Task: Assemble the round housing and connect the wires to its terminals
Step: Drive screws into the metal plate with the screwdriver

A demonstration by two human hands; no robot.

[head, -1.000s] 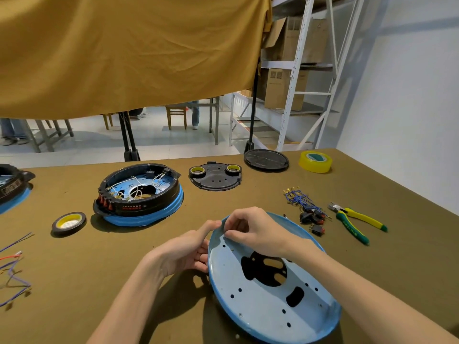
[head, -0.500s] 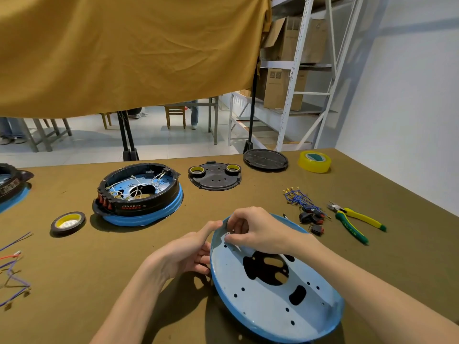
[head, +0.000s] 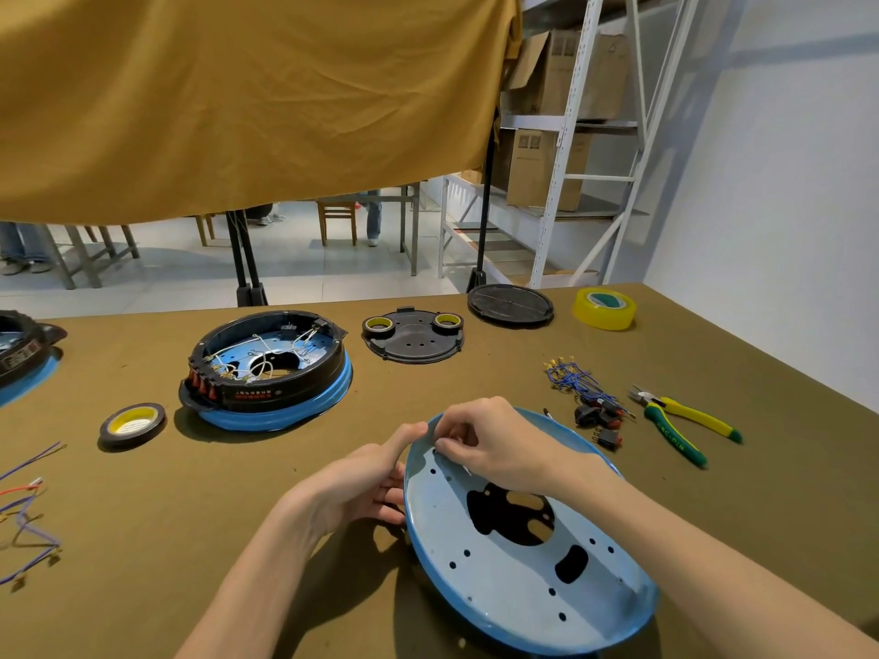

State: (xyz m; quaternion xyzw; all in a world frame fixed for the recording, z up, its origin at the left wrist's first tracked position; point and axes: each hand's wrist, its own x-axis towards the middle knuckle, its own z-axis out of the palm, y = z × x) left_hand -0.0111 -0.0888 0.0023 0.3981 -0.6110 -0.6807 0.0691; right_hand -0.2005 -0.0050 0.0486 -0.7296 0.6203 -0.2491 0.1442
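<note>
Closest to the camera there's a blue round plate [head: 523, 558] with a bunch of small holes and a big dark cutout in the middle, tipped up off the olive-brown table [head: 142, 539] so its far-left rim is raised. The left hand [head: 366, 487] grips that raised rim from the outside, thumb pressed up along the edge and fingers curled underneath. The right hand [head: 490, 444] reaches over the top of the rim with fingertips pinched together on something small and pale against the plate's inner face; it looks like a thin white wire end, but it's too tiny to be sure.

Off to the left edge lie some loose purple and red wires [head: 24, 511]. To the right, just past the plate, there are a few small black and red switches [head: 599, 418], a bundle of blue wires [head: 571, 375] with gold terminals, and green-and-yellow pliers [head: 680, 423].

Further back on the left sits a roll of black tape [head: 133, 423], and next to it a finished-looking housing [head: 268, 368]: black ring on a blue base, white wires looped inside. Behind that lies a black cover plate [head: 414, 337] with two small tape rolls sitting on it, then a black round lid [head: 510, 305] and a yellow tape roll [head: 604, 308] near the table's far edge. A mustard cloth [head: 238, 97] hangs above.
</note>
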